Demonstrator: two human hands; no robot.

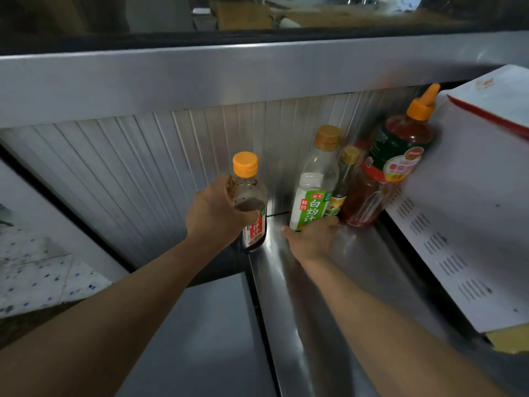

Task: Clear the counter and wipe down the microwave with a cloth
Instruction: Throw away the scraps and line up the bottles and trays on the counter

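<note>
L hand (pixel 213 209) grips orange-capped sauce bottle (pixel 252 196) at steel surface (pixel 309 282) edge. R hand (pixel 310 237) fingers wrap base of green-label bottle (pixel 313 193), beside ketchup bottle (pixel 398 156) & white microwave (pixel 463 224).

Sauce bottle (pixel 252 202) in left hand (pixel 214 213)

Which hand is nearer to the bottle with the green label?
Right. The right hand touches the base of the green-label bottle; the left hand grips the orange-capped bottle beside it.
</note>
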